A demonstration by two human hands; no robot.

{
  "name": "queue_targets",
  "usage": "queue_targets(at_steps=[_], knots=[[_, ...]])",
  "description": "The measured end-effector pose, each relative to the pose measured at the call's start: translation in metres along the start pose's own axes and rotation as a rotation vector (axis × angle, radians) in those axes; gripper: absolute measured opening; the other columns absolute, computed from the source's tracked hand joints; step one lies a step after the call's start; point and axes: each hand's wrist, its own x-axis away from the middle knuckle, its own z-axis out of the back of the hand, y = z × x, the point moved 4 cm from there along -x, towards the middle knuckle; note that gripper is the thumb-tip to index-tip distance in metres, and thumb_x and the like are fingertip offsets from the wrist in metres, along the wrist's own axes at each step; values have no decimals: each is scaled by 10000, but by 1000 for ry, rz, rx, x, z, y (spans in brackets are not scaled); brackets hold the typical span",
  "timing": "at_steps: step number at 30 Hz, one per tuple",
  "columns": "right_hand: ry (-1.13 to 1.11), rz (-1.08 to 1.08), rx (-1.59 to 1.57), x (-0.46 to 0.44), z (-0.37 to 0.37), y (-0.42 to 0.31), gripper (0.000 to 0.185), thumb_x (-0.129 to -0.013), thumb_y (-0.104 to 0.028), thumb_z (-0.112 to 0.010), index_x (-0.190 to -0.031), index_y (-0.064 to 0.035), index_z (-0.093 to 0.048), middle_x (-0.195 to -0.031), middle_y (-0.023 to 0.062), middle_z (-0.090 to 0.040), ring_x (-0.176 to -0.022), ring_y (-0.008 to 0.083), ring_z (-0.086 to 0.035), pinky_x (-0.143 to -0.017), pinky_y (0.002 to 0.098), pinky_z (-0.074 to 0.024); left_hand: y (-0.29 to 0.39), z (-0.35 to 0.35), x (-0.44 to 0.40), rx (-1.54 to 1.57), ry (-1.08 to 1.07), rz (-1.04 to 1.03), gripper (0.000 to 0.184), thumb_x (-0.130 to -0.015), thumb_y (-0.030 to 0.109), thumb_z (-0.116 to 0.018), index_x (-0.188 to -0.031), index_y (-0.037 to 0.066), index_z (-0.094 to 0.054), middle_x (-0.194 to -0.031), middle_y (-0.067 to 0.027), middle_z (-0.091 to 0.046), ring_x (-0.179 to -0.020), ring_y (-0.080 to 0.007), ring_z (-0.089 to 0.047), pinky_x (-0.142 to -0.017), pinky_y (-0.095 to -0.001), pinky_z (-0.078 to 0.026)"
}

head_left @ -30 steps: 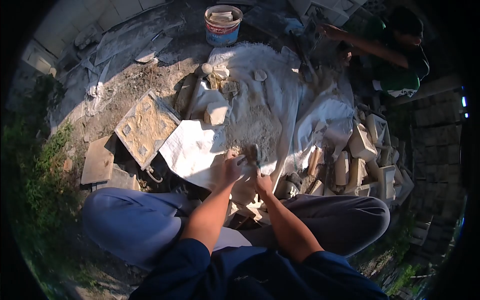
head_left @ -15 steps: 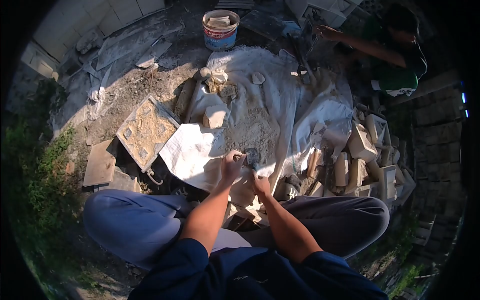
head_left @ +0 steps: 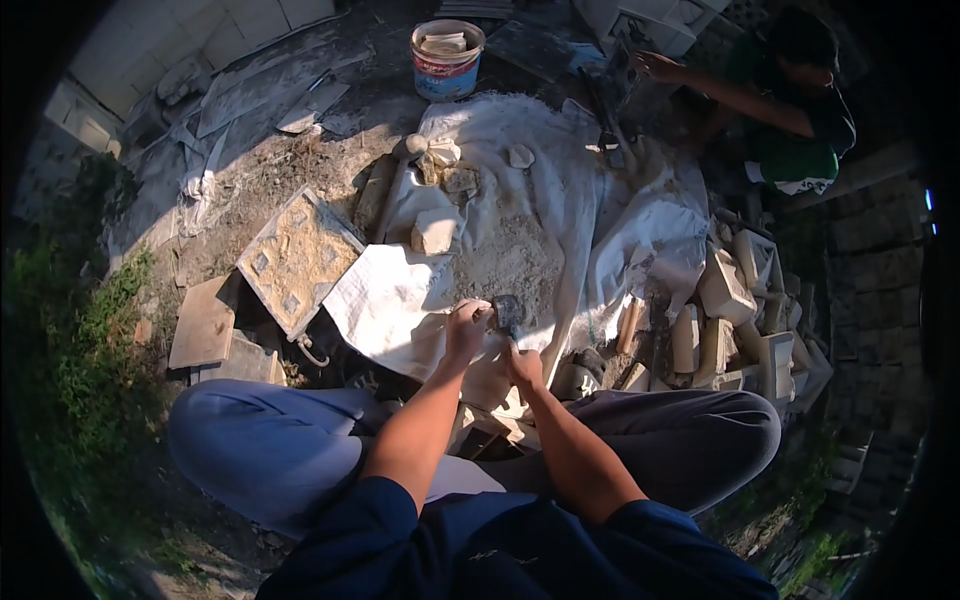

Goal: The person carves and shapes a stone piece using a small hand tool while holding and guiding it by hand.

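Note:
My right hand [head_left: 523, 368] is closed round the handle of a short hand tool with a dark blocky head [head_left: 508, 311], perhaps a hammer. The head points away from me, over the dusty part of a white woven sheet [head_left: 375, 300]. Just left of the tool head, my left hand [head_left: 466, 328] has its fingers pinched together; what they hold, if anything, is too small to make out. Pale crumbs and powder [head_left: 505, 260] lie on the sheet beyond both hands. A pale stone block [head_left: 434, 231] rests farther off to the left.
A square tray [head_left: 297, 262] of sandy material lies left. Stone blocks [head_left: 725, 285] are heaped on the right. A bucket [head_left: 446, 62] stands at the back. Another person [head_left: 790, 110] crouches at the back right, an arm stretched leftward. My bent knees flank the work area.
The tool head has shifted slightly right and shows more plainly beside my left hand. Both hands stay in nearly the same place. The whole view has moved a little.

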Motion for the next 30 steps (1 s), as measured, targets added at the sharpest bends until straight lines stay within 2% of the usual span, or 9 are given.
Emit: queue_targets(at_steps=[2,6,9,12,15,18,21,24,30], knots=[[90,60,63,-1,-2,-2,633,-911,-541,-594,-875,83,-695,-831,300,-693,-815,444,-699,-724,496,-538,8,1,3,-144,32,-236,143,-847,116,-725,-967,38,-712,-955,-152,-725,-915,-309,-695,-840,-393,-530],[213,173,57,14,8,-17,538,-902,-462,-609,-850,69,-677,-918,319,-683,-976,486,-655,-855,516,-495,-1,-3,6,-106,58,-170,208,-841,109,-726,-1040,46,-717,-994,-141,-723,-901,-282,-699,-811,-370,-539],[185,147,24,23,15,-27,561,-943,-482,-576,-858,64,-673,-860,317,-674,-907,488,-662,-789,513,-491,7,3,12,-121,-4,-73,265,-807,113,-749,-1067,75,-717,-1001,-132,-706,-959,-296,-669,-855,-371,-521],[201,183,-17,18,7,-22,621,-977,-513,-536,-854,83,-658,-791,321,-653,-831,495,-655,-733,503,-478,27,18,18,-345,99,-307,237,-813,66,-700,-1048,96,-712,-1028,-128,-683,-1049,-308,-634,-897,-429,-499],[187,147,-40,4,-1,-11,644,-987,-519,-526,-833,96,-639,-744,301,-639,-728,446,-645,-701,494,-470,4,25,21,-480,158,-118,213,-821,63,-678,-1031,80,-712,-1040,-128,-682,-1080,-334,-614,-925,-434,-482],[154,309,-119,30,10,-43,676,-1002,-521,-521,-740,101,-555,-597,185,-510,-587,245,-393,-577,487,-387,-23,32,27,-473,151,-143,188,-864,80,-645,-1039,52,-705,-1088,-142,-675,-1090,-368,-604,-933,-441,-484],[129,521,-235,25,-1,-44,688,-1000,-527,-520,-703,93,-530,-580,159,-472,-594,237,-369,-572,493,-370,-21,35,36,-426,178,-218,269,-944,165,-583,-1152,14,-661,-1236,-199,-625,-1185,-396,-561,-1016,-458,-456],[69,230,169,7,-18,-15,675,-988,-552,-506,-881,99,-649,-756,328,-642,-796,468,-653,-757,501,-488,-8,33,44,-466,212,-257,329,-949,172,-578,-1235,15,-614,-1304,-215,-586,-1253,-403,-522,-1049,-462,-435],[29,235,22,28,-11,-45,729,-984,-580,-486,-811,103,-673,-797,348,-655,-839,513,-659,-762,512,-494,-32,25,46,-417,97,-169,449,-934,145,-547,-1365,27,-517,-1494,-210,-448,-1414,-413,-374,-1171,-461,-336]])
